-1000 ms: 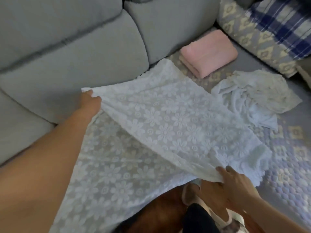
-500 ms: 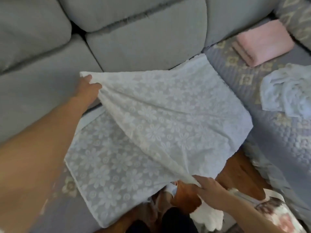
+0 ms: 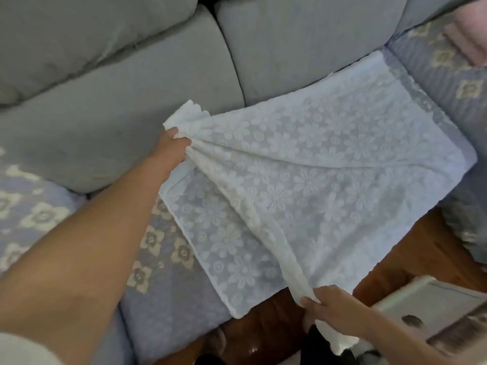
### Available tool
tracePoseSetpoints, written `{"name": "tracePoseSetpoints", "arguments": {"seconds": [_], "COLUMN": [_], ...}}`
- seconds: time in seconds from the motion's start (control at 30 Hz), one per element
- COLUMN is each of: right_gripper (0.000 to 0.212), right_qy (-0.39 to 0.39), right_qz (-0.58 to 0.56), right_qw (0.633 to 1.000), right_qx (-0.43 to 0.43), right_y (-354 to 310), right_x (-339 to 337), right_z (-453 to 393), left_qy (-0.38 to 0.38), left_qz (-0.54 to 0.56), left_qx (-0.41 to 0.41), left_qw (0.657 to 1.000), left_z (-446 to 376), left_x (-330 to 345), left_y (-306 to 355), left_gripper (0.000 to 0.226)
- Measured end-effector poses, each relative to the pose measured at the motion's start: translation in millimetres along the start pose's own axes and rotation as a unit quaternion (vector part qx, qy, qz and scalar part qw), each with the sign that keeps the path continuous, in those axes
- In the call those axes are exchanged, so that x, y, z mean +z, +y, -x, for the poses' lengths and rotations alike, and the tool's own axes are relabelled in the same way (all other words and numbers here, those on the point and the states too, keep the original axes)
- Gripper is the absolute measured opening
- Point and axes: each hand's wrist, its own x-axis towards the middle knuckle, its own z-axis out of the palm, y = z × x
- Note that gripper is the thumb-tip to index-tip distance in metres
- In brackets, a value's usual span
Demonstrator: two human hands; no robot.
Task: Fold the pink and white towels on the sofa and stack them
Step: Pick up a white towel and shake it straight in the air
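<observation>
A white towel (image 3: pixel 329 164) with a raised flower pattern lies spread over the sofa seat, its upper layer folded across the lower one. My left hand (image 3: pixel 172 148) grips its far corner near the backrest. My right hand (image 3: pixel 332 309) pinches the near corner at the seat's front edge, and the fold runs taut between both hands. A folded pink towel (image 3: pixel 471 38) shows only partly at the top right edge.
Grey back cushions (image 3: pixel 131 83) rise behind the seat. A quilted lilac cover (image 3: pixel 163 280) with pale flowers lies on the seat. Brown wooden floor (image 3: pixel 411 259) shows below the front edge, with a pale flat object (image 3: pixel 432 304) at the lower right.
Both hands have carried the towel's upper layer to the right, narrowing the uncovered lower layer. The view has swung left, so the pink towel has slid to the frame edge and the crumpled white towel is out of view.
</observation>
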Motion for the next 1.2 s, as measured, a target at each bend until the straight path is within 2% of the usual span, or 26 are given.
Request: {"name": "tracePoseSetpoints", "arguments": {"seconds": [0.1, 0.2, 0.33, 0.4, 0.47, 0.53, 0.63, 0.7, 0.73, 0.8, 0.83, 0.9, 0.97, 1.0, 1.07, 1.13, 1.2], "right_gripper": [0.042, 0.032, 0.015, 0.008, 0.031, 0.052, 0.048, 0.038, 0.041, 0.063, 0.076, 0.085, 0.065, 0.049, 0.023, 0.021, 0.017], "right_qy": [0.041, 0.094, 0.065, 0.016, -0.016, 0.001, 0.113, 0.186, 0.211, 0.217, 0.213, 0.234, 0.288, 0.314, 0.332, 0.323, 0.311], "right_qz": [-0.029, -0.053, 0.018, 0.064, 0.086, 0.080, -0.035, -0.161, -0.240, -0.379, -0.426, -0.450, -0.422, -0.426, -0.496, -0.582, -0.602], "right_qw": [0.998, 0.993, 0.993, 0.993, 0.992, 0.992, 0.991, 0.969, 0.947, 0.892, 0.869, 0.856, 0.860, 0.847, 0.798, 0.738, 0.723], "right_qx": [0.030, 0.055, 0.097, 0.099, 0.089, 0.095, 0.065, 0.008, -0.029, -0.113, -0.132, -0.093, -0.002, 0.038, 0.087, 0.113, 0.135], "right_y": [-35.4, -69.4, -94.1, -98.9, -107.4, -122.0, -153.5, -181.5, -197.3, -231.1, -246.8, -261.5, -260.3, -254.6, -239.3, -217.2, -198.4], "right_x": [63.5, 117.4, 161.6, 173.7, 175.1, 163.7, 136.1, 116.4, 104.5, 81.0, 71.0, 57.4, 50.0, 47.6, 43.9, 40.1, 40.2], "right_z": [-6.2, -13.8, -43.0, -60.9, -75.2, -85.5, -94.2, -94.1, -91.8, -85.0, -83.8, -98.0, -120.7, -131.6, -146.4, -156.6, -165.1], "left_qy": [-0.030, -0.022, -0.050, -0.071, -0.088, -0.088, -0.068, -0.078, -0.085, -0.125, -0.156, -0.238, -0.296, -0.294, -0.245, -0.183, -0.140], "left_qz": [-0.024, -0.058, -0.086, -0.113, -0.140, -0.146, -0.188, -0.233, -0.258, -0.316, -0.337, -0.353, -0.336, -0.318, -0.305, -0.345, -0.409], "left_qx": [-0.006, -0.005, -0.015, -0.009, 0.002, -0.002, 0.070, 0.185, 0.264, 0.420, 0.471, 0.519, 0.540, 0.542, 0.484, 0.363, 0.296], "left_qw": [0.999, 0.998, 0.995, 0.991, 0.986, 0.985, 0.977, 0.951, 0.926, 0.841, 0.800, 0.741, 0.713, 0.720, 0.783, 0.846, 0.852], "left_z": [-0.5, -2.3, -18.2, -13.9, -15.6, -15.9, 4.1, 30.2, 49.5, 88.2, 103.1, 118.8, 116.2, 108.8, 82.9, 42.0, -2.5], "left_x": [-38.4, -86.7, -121.4, -117.8, -107.3, -97.2, -82.8, -66.3, -57.6, -44.0, -38.3, -30.4, -30.0, -32.5, -40.9, -52.8, -61.4], "left_y": [-41.9, -77.9, -109.0, -122.6, -146.1, -170.8, -190.3, -197.6, -197.6, -195.3, -193.4, -191.1, -192.7, -195.1, -200.8, -205.4, -208.7], "left_gripper": [0.061, 0.065, 0.080, 0.075, 0.065, 0.062, 0.057, 0.052, 0.051, 0.052, 0.054, 0.054, 0.046, 0.039, 0.031, 0.027, 0.028]}}
